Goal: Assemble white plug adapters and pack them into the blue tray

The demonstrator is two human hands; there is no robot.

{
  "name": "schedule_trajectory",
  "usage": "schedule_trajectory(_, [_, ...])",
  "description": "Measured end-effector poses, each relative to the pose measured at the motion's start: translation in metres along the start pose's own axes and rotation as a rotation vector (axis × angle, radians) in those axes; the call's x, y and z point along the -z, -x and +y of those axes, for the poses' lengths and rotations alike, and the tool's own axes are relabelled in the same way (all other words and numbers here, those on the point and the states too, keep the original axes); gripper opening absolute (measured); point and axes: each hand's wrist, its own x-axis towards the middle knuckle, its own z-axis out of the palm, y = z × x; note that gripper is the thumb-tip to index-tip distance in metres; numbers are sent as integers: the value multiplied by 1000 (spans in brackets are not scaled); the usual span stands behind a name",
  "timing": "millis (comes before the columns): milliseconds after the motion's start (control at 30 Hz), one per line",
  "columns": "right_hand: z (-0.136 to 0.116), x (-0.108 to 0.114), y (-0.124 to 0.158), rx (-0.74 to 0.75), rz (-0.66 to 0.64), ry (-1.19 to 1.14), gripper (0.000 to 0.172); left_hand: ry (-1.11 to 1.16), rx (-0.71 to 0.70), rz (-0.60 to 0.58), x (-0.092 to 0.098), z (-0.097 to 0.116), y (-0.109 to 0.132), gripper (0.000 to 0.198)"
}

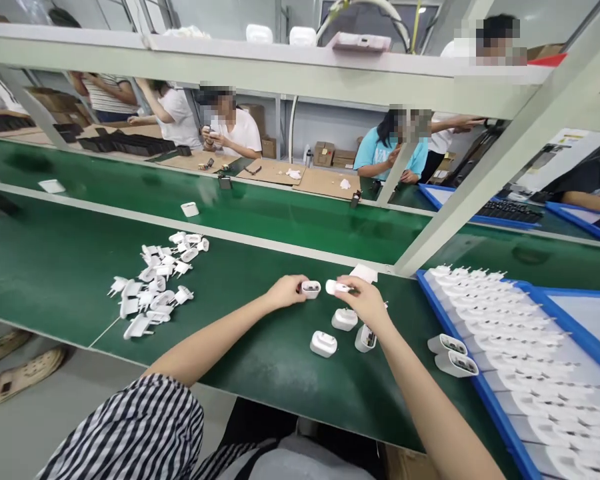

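Observation:
My left hand (289, 292) is closed around a white oval charger housing (311, 289), whose open end with parts inside faces right. Just across from it, my right hand (364, 298) pinches a white plug cap (334, 287) with pins, held apart from the housing. Under and beside my right hand, a capped charger (345, 320) and an open housing (365, 339) stand on the green table, the latter partly behind my wrist. Closer to me stands another capped charger (323, 344). A small white piece (364, 273) lies behind my right hand.
Loose white plug caps (153, 287) are heaped on the left. Two open housings (455, 363) stand beside a blue-edged tray (495, 407) of chargers at right. A slanted post (475, 160) rises behind. Beyond, a green conveyor belt (280, 227) carries a white housing (190, 209); several people work opposite.

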Motion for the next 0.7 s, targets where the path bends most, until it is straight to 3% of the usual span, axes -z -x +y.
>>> schedule_trajectory(100, [-1,-19,-11,93,-136,293,12,75,-15,16,-13,9,28,38])
schedule_trajectory(200, [-4,-29,-11,152,-240,545,13,125,19,103,-15,16,37,54])
schedule_trajectory(400, [-17,-33,-10,233,-384,992,16,146,58,130,-14,18,35,31])
schedule_trajectory(567, [-24,-35,-13,288,-488,1108,22,38,-1,83,-13,18,39,34])
schedule_trajectory(700, [-29,-41,-15,275,-546,1142,21,-193,-2,21,-6,29,41,32])
